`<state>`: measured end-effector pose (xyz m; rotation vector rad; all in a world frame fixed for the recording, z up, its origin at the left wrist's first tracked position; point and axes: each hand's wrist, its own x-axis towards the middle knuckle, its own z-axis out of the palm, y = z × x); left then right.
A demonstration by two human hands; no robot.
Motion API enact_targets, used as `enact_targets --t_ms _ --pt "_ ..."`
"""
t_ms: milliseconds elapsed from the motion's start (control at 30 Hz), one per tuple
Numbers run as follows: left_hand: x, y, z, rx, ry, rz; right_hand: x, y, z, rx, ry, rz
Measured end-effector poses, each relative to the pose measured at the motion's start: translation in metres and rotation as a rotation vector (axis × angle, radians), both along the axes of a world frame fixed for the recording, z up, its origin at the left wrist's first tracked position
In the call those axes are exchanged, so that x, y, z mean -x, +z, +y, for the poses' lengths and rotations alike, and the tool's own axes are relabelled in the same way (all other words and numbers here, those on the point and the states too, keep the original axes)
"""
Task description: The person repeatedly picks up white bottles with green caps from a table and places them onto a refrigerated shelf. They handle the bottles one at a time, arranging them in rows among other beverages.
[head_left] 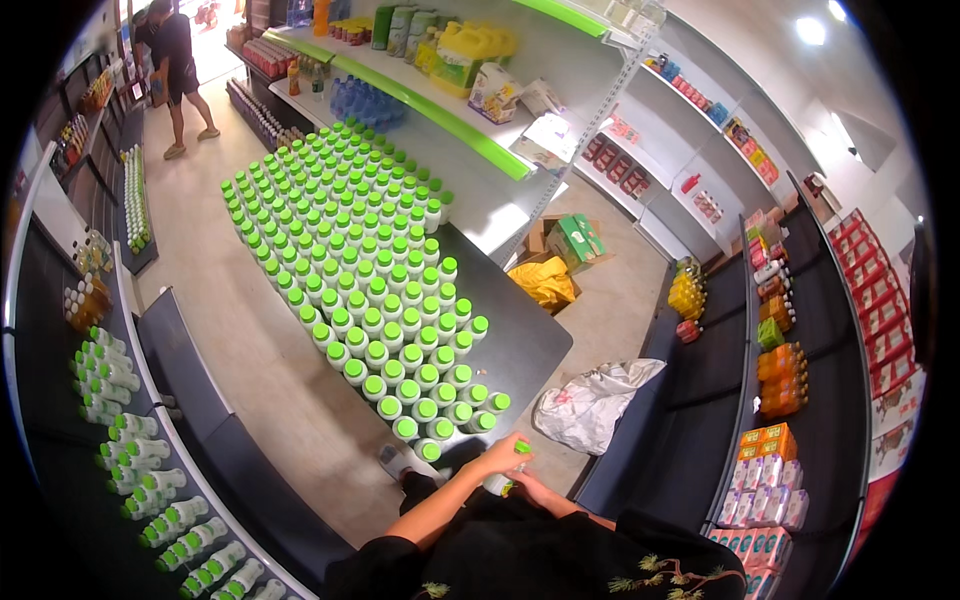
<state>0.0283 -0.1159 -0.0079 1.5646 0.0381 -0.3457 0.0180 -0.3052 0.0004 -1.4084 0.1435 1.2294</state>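
A small white bottle (497, 486) is held close in front of my body, at the lower middle. My left hand (498, 457) is closed around its upper part, with a green cap (522, 446) showing at the fingertips. Lower down, my right hand (528, 484) is closed against the same bottle; its fingers are partly hidden. Just beyond my hands, many white bottles with green caps (385, 325) stand upright in close rows on a dark grey table (530, 345). The nearest of them are a short way from my left hand.
Left of me, a dark shelf (180, 350) carries more green-capped bottles (170, 520). A white sack (595, 405), a yellow bag (545, 283) and an open carton (580, 240) lie on the floor. Stocked shelves (720, 400) line the right. A person (178, 70) stands far left.
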Motion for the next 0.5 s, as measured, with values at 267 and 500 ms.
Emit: enact_targets --t_ms 267,500 --pt "0.022 0.013 0.006 0.593 0.209 0.302 -0.002 0.053 0.012 -0.495 -0.126 0.556" --pt "0.054 0.034 -0.034 0.999 0.435 0.504 -0.012 0.058 -0.007 -0.739 0.091 0.602"
